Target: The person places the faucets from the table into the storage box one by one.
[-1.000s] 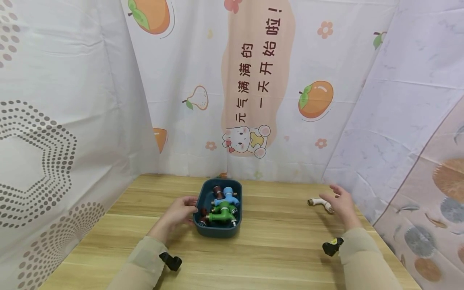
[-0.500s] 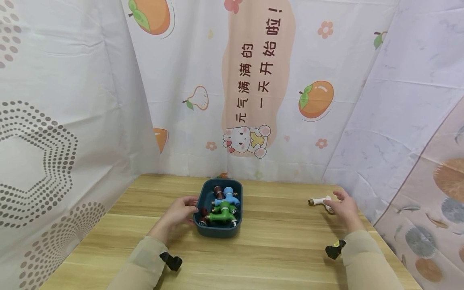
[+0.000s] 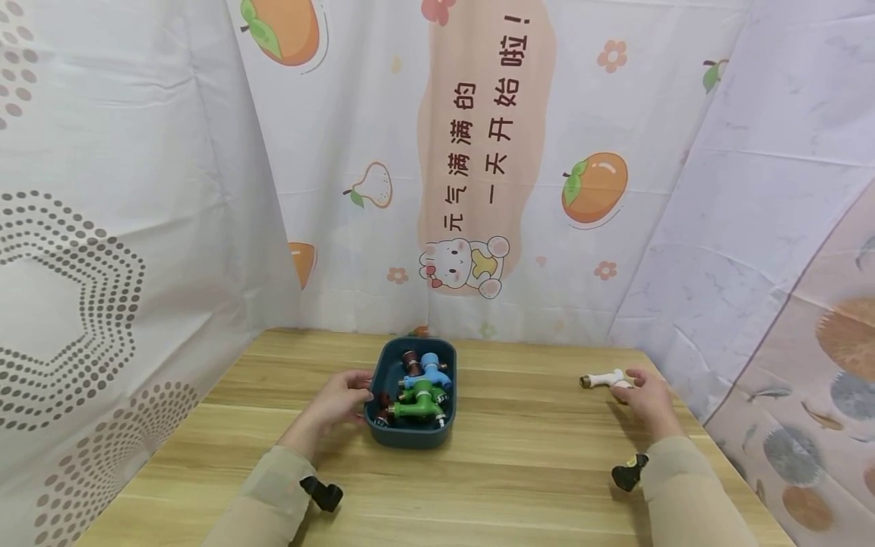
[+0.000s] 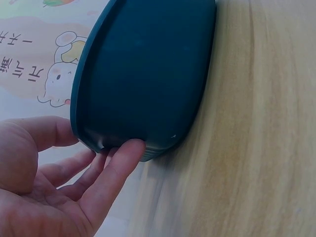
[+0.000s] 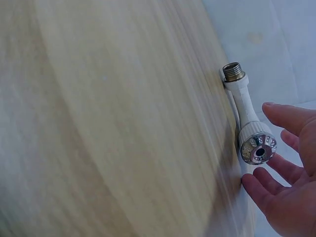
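Note:
In the head view my left hand (image 3: 342,396) is at the left side of a dark teal plastic bin (image 3: 410,438). Its thumb lies over the rim, and the other fingers curl against the outer wall (image 4: 148,84). Several taps lie in the bin, among them a blue tap (image 3: 432,371) and a green tap (image 3: 418,409). On the right, my right hand (image 3: 648,399) is beside a white tap (image 3: 603,379) lying on the table. In the right wrist view its fingers spread around the tap's chrome-faced end (image 5: 258,149), with the thumb apart from the tap.
The wooden table (image 3: 519,456) runs back to a printed curtain (image 3: 355,251). Another curtain (image 3: 711,289) hangs close behind the right hand. A small orange and green object (image 3: 420,331) shows behind the bin.
My right hand has lowered from above the white tap to beside its right end, and its fingers have drawn closer together. The left hand and the bin stay where they were.

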